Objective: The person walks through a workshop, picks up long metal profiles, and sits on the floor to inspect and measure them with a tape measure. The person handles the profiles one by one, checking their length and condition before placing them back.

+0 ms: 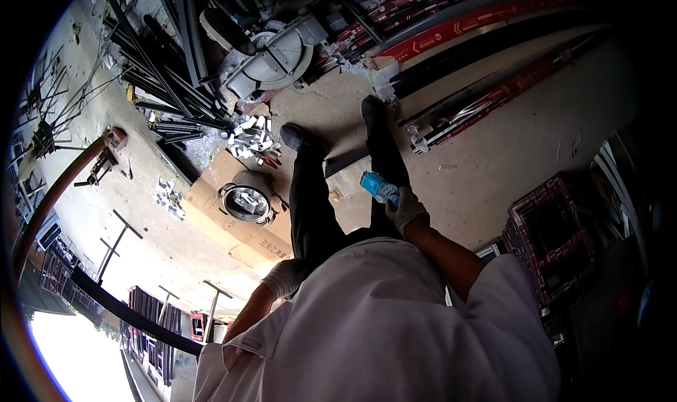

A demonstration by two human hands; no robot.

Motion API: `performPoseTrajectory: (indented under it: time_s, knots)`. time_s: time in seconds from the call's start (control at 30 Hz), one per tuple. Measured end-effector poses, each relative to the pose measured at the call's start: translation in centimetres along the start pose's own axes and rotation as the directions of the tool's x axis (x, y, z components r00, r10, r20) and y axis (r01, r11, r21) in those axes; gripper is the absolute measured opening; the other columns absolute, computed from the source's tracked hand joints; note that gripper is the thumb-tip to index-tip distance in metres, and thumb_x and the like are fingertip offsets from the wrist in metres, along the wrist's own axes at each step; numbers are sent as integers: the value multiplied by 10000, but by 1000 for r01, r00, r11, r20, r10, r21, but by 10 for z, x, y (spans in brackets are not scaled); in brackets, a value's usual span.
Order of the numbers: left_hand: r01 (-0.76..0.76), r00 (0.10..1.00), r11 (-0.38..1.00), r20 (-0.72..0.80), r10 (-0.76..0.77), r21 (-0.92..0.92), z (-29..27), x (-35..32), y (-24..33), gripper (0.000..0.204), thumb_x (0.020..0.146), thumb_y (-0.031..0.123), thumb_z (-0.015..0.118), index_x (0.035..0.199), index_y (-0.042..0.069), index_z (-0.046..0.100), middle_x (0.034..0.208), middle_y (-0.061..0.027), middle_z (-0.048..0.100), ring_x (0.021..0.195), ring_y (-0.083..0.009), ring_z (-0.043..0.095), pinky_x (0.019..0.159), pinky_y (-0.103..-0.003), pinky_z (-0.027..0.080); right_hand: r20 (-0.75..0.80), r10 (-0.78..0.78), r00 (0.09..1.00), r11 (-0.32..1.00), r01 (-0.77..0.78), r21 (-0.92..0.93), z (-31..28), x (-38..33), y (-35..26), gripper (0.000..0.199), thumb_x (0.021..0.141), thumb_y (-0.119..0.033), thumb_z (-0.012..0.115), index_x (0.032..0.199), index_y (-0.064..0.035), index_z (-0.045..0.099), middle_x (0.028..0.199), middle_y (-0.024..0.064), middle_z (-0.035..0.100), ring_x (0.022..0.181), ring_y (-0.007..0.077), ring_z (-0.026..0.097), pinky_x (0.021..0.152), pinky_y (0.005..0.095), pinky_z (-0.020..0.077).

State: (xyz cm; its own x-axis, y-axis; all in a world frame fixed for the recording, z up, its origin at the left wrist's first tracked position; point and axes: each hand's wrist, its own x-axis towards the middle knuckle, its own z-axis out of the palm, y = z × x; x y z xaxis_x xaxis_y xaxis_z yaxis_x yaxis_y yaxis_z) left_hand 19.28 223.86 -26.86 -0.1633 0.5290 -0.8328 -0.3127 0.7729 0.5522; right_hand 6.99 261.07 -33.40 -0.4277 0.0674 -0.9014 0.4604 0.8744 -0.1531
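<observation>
My right hand [407, 209], in a pale glove, is closed around one end of a light blue object with pale markings [379, 187]. It looks like a small bottle or packet; its kind is unclear. The object is held out over my right leg. My left hand [283, 278], also gloved, is at my left hip against the dark trousers, its fingers hidden. On the floor beyond my left leg stands a round metal pot [226, 196] with shiny pieces inside. Flattened cardboard [211, 218] lies under and around it.
A mitre saw [273, 58] sits ahead on the floor, beside dark bars [151, 74]. Small white pieces [252, 135] and red-handled pliers [269, 161] lie near my left foot. Long red-wrapped profiles [486, 109] extend right. Reddish frames [525, 250] are stacked at right.
</observation>
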Motion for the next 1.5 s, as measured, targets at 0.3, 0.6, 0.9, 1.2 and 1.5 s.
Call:
performPoseTrajectory:
  time_s: [0.3,0.6,0.9,1.2,1.5]
  knots:
    - [269,949,949,216,-232,-162,-8,-20,10,341,913,374,618,1043,69,698,943,-176,732,898,-355,707,794,-427,557,-156,50,987,993,-33,111,-6,-33,-6,481,874,-404,691,1200,-88,534,1038,204,680,932,419,673,797,498,541]
    - [85,917,714,-225,-329,-695,-109,119,-53,196,953,215,684,1034,40,650,770,-18,657,720,-92,626,644,-271,515,-475,8,880,997,30,74,-43,171,7,452,902,-362,686,1228,-125,480,1096,169,678,961,397,677,815,487,541]
    - [72,865,707,-309,-396,-704,-144,280,-145,156,980,199,645,926,53,634,740,18,606,655,-64,536,614,-249,453,-403,128,906,986,-71,153,16,338,98,487,898,-381,660,1253,-83,509,1159,220,656,1057,415,646,896,482,509]
    - [-3,907,669,-283,-311,-743,-162,375,-220,128,982,99,606,861,61,584,787,-15,601,703,-98,556,643,-280,468,-49,404,914,900,-387,199,150,408,209,534,915,-424,621,1295,-68,505,1242,201,636,1132,366,626,916,478,500]
    - [-150,856,956,-517,-2,-252,-221,432,-219,153,975,162,619,1033,23,647,883,-68,684,808,-152,632,745,-311,507,-70,508,858,827,-464,317,244,461,221,494,945,-407,597,1286,-57,526,1242,183,635,1132,341,623,943,449,488]
